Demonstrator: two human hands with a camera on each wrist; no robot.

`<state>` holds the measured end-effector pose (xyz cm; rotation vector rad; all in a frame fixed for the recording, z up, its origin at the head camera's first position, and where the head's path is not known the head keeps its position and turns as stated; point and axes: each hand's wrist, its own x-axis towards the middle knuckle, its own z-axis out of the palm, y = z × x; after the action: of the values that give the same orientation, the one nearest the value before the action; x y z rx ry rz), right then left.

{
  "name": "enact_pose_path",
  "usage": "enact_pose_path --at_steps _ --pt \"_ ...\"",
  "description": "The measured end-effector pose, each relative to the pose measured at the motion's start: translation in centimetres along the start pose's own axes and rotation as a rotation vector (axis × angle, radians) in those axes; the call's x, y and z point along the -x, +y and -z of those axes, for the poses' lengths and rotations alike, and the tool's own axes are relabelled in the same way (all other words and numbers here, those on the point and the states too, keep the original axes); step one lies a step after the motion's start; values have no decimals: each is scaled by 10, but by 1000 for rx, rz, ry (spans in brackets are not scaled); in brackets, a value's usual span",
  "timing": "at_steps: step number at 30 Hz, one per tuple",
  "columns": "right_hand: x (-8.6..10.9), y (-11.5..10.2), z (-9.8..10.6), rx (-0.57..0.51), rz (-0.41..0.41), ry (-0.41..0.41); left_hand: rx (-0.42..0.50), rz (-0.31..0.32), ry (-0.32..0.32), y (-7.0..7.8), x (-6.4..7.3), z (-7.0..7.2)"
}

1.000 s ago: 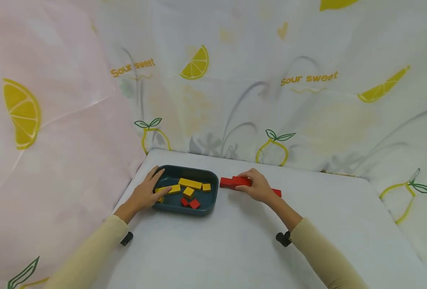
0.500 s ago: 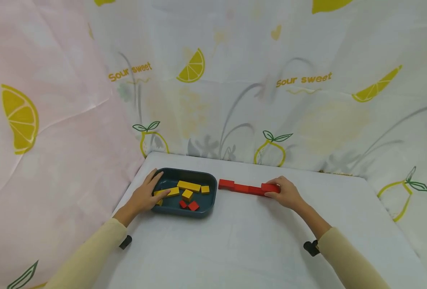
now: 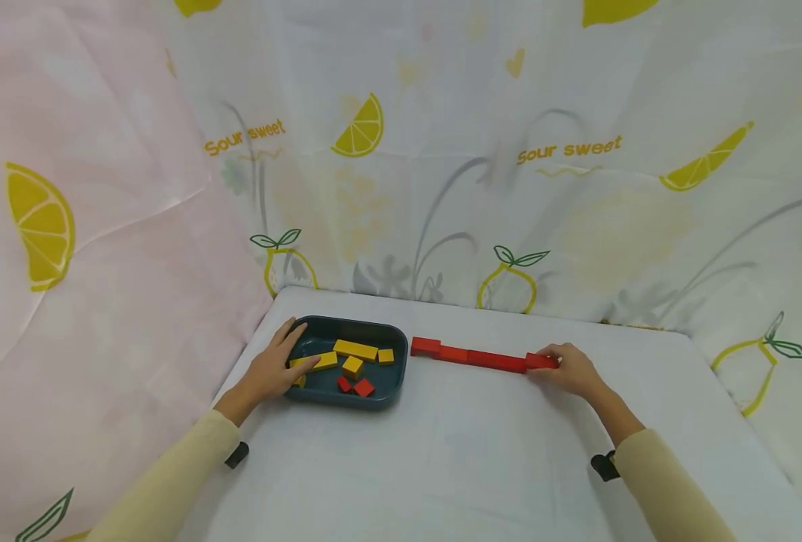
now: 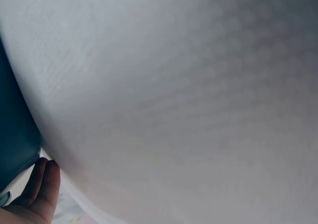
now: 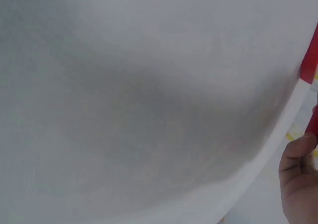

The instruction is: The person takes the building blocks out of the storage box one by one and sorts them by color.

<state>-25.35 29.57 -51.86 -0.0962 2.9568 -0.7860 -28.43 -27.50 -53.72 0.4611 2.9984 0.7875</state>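
In the head view a row of red blocks (image 3: 497, 362) runs across the white table, with a taller-looking red block (image 3: 425, 346) at its left end. My right hand (image 3: 572, 370) pinches another red block (image 3: 540, 362) at the row's right end. That held block shows at the right edge of the right wrist view, above the thumb. My left hand (image 3: 269, 367) grips the left wall of a dark blue-green tray (image 3: 401, 385), fingers outside and thumb over the rim, near a yellow block (image 3: 324, 360). Inside lie several yellow blocks and two small red cubes (image 3: 364, 387).
A white cloth covers the table (image 3: 428, 459). Behind and to the left rise hanging cloths printed with lemons; the back cloth (image 3: 577, 218) meets the table's far edge. A dark strap piece (image 3: 605, 466) sits at the right wrist.
My right hand has carried the red block rightward along the row, from above its left-middle part to its right end. My left hand has stayed on the tray.
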Motion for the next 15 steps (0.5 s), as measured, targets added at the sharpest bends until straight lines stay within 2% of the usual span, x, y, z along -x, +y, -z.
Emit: enact_pose_path --at_steps 9,15 --pt "-2 19 -1 17 -42 -79 -5 -8 16 0 0 2" --pt "-10 24 -2 -82 -100 -114 -4 -6 15 3 -1 1"
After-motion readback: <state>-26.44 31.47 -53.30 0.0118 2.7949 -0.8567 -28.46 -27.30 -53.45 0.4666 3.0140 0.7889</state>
